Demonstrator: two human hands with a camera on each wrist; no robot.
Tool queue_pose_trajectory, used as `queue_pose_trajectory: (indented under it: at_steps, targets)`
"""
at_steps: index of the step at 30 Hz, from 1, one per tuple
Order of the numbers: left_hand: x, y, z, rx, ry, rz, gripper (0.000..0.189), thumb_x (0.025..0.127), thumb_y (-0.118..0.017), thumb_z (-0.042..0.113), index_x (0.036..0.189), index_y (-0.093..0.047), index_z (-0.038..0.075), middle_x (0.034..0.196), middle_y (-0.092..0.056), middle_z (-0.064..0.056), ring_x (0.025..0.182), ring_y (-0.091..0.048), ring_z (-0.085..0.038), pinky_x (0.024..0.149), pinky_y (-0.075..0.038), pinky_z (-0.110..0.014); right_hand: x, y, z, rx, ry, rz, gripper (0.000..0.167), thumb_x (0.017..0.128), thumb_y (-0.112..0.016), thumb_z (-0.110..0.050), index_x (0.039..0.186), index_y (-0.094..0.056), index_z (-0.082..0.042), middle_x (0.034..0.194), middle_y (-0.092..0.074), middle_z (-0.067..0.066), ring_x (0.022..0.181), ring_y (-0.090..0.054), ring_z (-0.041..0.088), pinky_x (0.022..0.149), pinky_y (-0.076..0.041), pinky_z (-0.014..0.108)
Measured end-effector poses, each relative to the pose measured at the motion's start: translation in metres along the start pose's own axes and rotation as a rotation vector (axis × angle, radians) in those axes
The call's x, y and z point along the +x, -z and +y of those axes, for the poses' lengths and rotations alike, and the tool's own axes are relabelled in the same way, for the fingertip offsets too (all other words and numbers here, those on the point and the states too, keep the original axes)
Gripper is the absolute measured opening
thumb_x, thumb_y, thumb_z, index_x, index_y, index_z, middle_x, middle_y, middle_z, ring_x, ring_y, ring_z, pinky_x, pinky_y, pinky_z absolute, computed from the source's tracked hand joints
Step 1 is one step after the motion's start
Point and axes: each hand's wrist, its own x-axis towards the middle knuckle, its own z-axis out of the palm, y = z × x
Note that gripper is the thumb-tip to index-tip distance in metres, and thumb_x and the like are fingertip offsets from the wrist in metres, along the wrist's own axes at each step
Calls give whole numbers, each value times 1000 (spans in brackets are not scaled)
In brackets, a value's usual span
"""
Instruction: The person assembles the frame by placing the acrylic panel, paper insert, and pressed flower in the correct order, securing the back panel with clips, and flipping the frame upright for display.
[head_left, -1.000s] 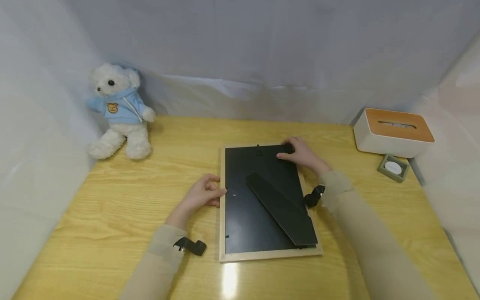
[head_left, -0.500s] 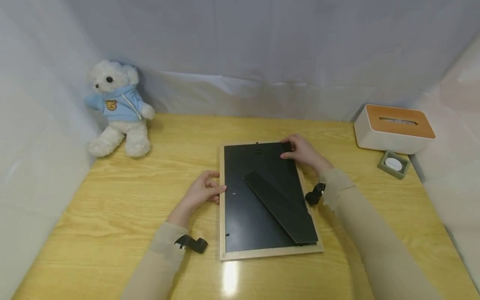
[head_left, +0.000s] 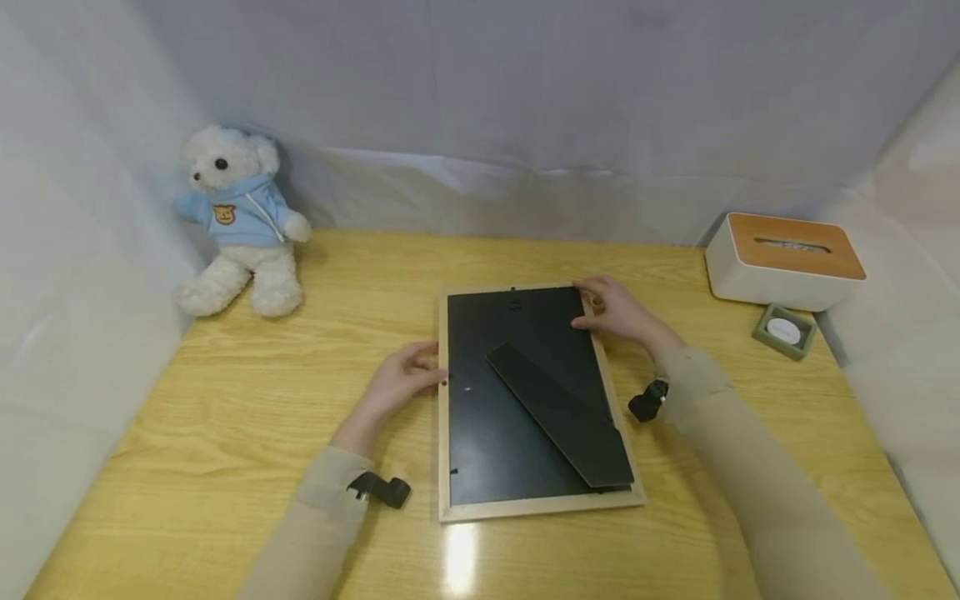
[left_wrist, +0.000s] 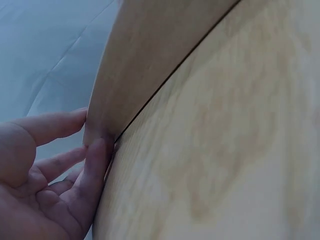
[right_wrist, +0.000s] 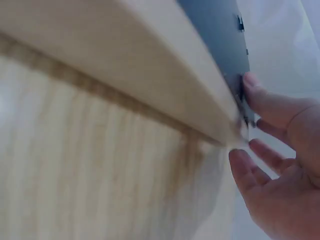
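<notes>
A picture frame [head_left: 444, 442] with a pale wood rim lies face down on the wooden table. Its black backing board [head_left: 487, 442] faces up, with a black easel stand [head_left: 562, 417] slanting across it. My left hand [head_left: 397, 385] holds the left side, thumb at the upper edge and fingertips against the side wall, as the left wrist view [left_wrist: 55, 175] shows. Around the far right corner is my right hand [head_left: 618, 312], its thumb [right_wrist: 255, 90] over the backing's edge. The other right fingers [right_wrist: 242, 165] are spread loosely beside the corner, apart from the thumb.
A white plush bear [head_left: 243, 225] in a blue hoodie sits at the back left. At the back right stand a white tissue box [head_left: 780, 287] with an orange-brown lid and a small green tray [head_left: 802, 350] holding a white oval piece. Pale sheeting [head_left: 480, 100] surrounds the table.
My right hand has slid slightly right, off the backing's corner toward the rim, its fingers loosening. The left hand and the picture frame stay nearly in place.
</notes>
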Motion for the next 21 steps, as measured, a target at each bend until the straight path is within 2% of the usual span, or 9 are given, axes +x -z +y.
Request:
queue_pose_trajectory:
  at_steps: [5, 8, 13, 16, 21]
  targets:
    - [4, 3, 0, 33, -49, -13, 63, 88, -67, 7, 143, -38, 0, 127, -51, -25, 109, -56, -35, 87, -53, -38, -6, -3, 3, 87, -9, -8, 71, 93, -64, -19, 149, -25, 1, 145, -26, 29, 121, -43, 47, 97, -42, 54]
    - [6, 3, 1, 67, -45, -12, 66, 88, -68, 10, 145, -37, 1, 128, -50, -24, 109, -55, -35, 87, -52, -38, -4, -6, 5, 78, -13, 14, 66, 96, -60, -17, 149, -25, 2, 140, -31, 30, 118, -45, 47, 95, -43, 54]
    - [8, 2, 3, 99, -39, 9, 68, 87, -69, 11, 146, -36, 4, 124, -51, -22, 105, -56, -32, 83, -53, -36, 3, -8, 4, 16, -68, 42, 61, 99, -55, -25, 147, -29, 2, 132, -37, 30, 112, -45, 42, 90, -42, 54]
    - [9, 1, 3, 82, -23, 13, 70, 87, -70, 11, 147, -35, 9, 123, -51, -19, 103, -56, -30, 81, -54, -34, 6, -5, 2, 112, -104, 16, 65, 95, -61, -23, 147, -30, 0, 140, -34, 29, 121, -39, 43, 96, -39, 56]
    - [9, 0, 3, -24, 9, 0, 72, 87, -70, 6, 149, -33, 11, 125, -47, -20, 100, -56, -28, 79, -56, -36, 6, -1, 1, 286, -180, -49, 77, 87, -72, -14, 148, -26, -5, 150, -23, 23, 130, -32, 42, 99, -39, 56]
